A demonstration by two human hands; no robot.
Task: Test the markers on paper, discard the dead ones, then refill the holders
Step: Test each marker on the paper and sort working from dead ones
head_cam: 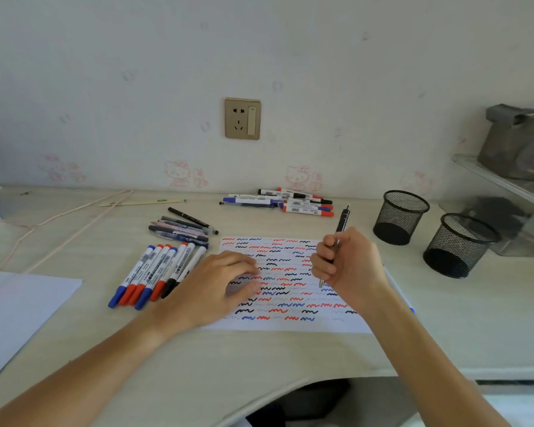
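Light, stiff, slick black click pen (336,241), gripped mid-barrel in right hand (347,260), tip on test paper (287,326); left hand (221,280) flat, relaxed, pinning sheet.

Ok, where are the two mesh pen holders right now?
In the head view, the two mesh pen holders stand on the right of the desk, past the scribbled test paper and the right hand.

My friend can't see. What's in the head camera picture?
A person's right hand holds a black pen tip-down over a paper full of red, blue and black squiggles, while the left hand rests on it. Markers lie left of the paper, and two mesh cups stand right.
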